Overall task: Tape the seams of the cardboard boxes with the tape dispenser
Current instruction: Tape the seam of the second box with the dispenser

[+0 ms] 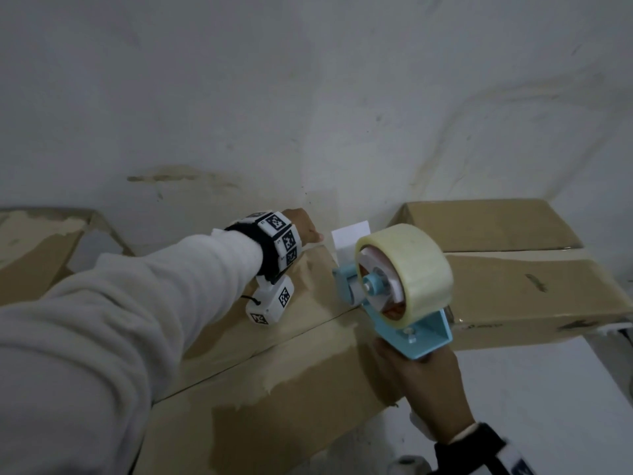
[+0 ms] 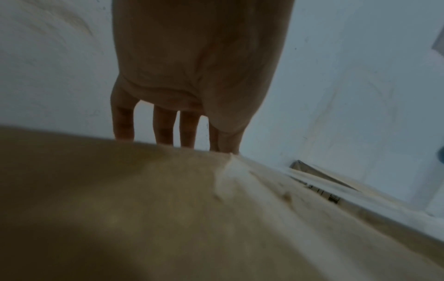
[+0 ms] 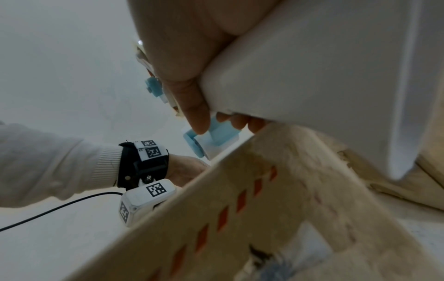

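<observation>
Right hand (image 1: 423, 382) wrapped round light-blue tape dispenser (image 1: 400, 296) with its clear tape roll.
Left hand (image 1: 303, 226) reaching over far edge of brown cardboard box (image 1: 274, 354), fingers (image 2: 164, 127) straight, slightly apart.

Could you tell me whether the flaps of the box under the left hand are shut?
Shut: the cardboard box flaps lie flat, meeting along an untaped seam.

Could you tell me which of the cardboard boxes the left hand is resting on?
The near box, the one with the seam running across its top. The left hand reaches over its far edge; the right-hand box is untouched.
</observation>
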Demonstrator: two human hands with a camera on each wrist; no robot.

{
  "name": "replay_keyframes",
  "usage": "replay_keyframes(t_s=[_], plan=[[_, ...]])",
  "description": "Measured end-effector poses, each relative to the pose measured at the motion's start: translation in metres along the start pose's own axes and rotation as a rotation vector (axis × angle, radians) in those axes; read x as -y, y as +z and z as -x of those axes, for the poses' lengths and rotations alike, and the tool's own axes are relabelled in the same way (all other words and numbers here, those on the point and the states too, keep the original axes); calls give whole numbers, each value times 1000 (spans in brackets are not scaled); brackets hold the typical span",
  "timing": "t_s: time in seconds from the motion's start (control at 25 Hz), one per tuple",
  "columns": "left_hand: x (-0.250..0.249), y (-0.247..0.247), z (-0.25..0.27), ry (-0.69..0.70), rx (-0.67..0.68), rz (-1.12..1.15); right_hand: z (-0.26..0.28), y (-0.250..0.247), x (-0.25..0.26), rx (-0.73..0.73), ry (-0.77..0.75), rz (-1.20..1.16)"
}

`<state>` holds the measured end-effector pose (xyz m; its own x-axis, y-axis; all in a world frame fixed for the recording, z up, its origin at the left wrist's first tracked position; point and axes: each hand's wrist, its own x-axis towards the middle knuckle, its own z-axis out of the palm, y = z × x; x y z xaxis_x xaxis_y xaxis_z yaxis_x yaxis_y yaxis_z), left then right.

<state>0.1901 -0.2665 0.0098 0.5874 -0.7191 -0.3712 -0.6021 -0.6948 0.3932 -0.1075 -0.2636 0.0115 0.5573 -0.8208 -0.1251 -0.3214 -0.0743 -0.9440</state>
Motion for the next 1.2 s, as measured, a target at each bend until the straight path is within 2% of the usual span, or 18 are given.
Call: replay_keyframes(t_s=[0.08,0.16,0.24,0.32,0.36,0.52,0.6,0.72,0.8,0.84,0.88,0.96,1.0,1.12,1.2], plan=[[2,4,2,-57,21,-128,1,0,0,-12,6,-12],[-1,2,9,-82,-18,-206,2,1,0,-11,1,-11],[-5,-5,13,-39,-69,-54,3,1,1,-8,-3,5],[-10,-8,22,26,-68,164,3,1,1,-9,-3,30],[-13,-7,32,74,-39,170,4,2,1,-18,-3,37],[-18,20,75,202,72,-194,5,3,0,-55,3,42],[-15,29,82,156,71,-348,4,4,-2,-46,3,89],[-25,28,86,69,97,-388,3,5,0,-40,22,126],[-14,34,70,74,166,-408,4,3,7,-10,29,151],[-6,40,53,135,201,-419,5,1,11,6,32,145],[2,46,36,111,277,-477,7,-3,15,19,40,127],[0,47,34,103,230,-538,16,-13,17,37,54,111],[-10,38,56,83,176,-535,25,-20,15,36,61,117],[-31,24,98,-4,173,-465,55,-39,0,-2,119,121],[-26,31,90,8,108,-455,73,-48,-14,-53,169,136]])
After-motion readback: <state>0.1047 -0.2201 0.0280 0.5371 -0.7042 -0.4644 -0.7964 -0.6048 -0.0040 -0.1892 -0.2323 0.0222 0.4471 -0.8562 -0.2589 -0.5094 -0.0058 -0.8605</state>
